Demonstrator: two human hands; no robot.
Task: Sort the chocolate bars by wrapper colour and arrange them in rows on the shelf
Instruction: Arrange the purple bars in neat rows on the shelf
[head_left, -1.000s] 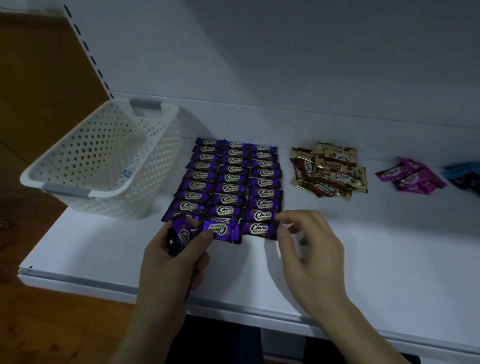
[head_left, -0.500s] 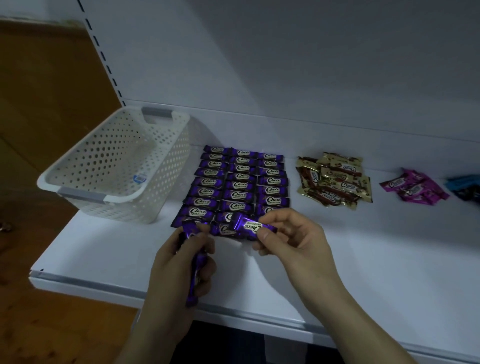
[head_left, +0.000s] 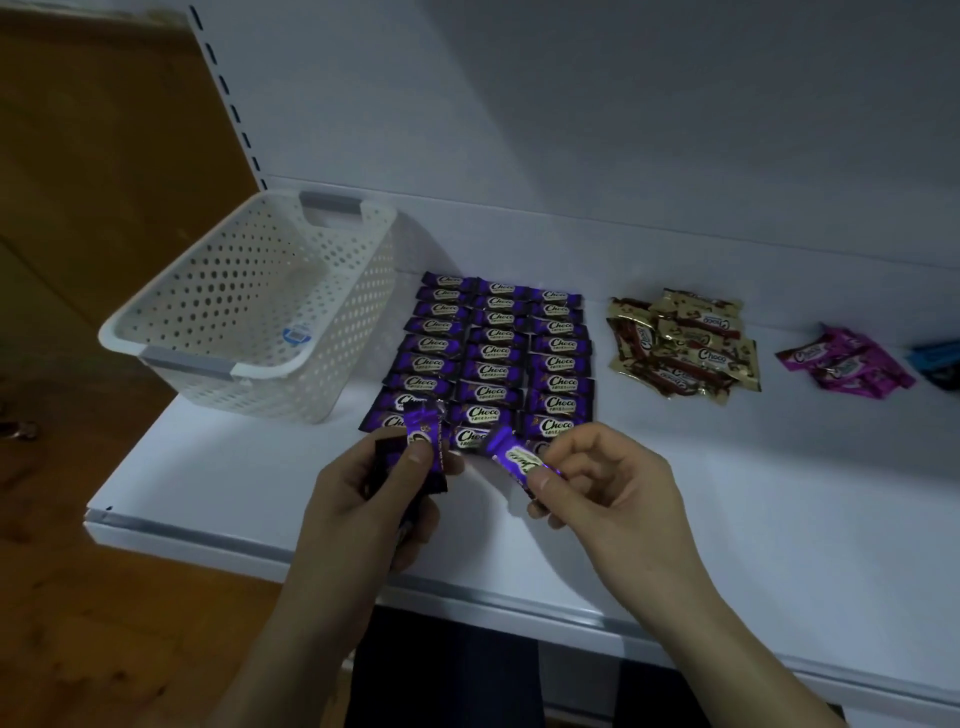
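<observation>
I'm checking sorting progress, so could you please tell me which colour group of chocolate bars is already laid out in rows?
The purple bars, beside the white basket; the gold bars and pink bars lie in loose heaps.

White perforated plastic basket (head_left: 249, 306), left centre of frame, upright, grey handles (head_left: 188, 364) at both ends, blue-and-white label (head_left: 297, 334) inside. Brown wooden floor (head_left: 62, 597), lower left. Slotted white upright (head_left: 228, 98), upper left.

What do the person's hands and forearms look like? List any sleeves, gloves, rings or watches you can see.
The left hand and right hand are bare, with no gloves. No ring, watch or bracelet shows. Both forearms are bare down to the picture's lower edge; no sleeve is visible.
</observation>
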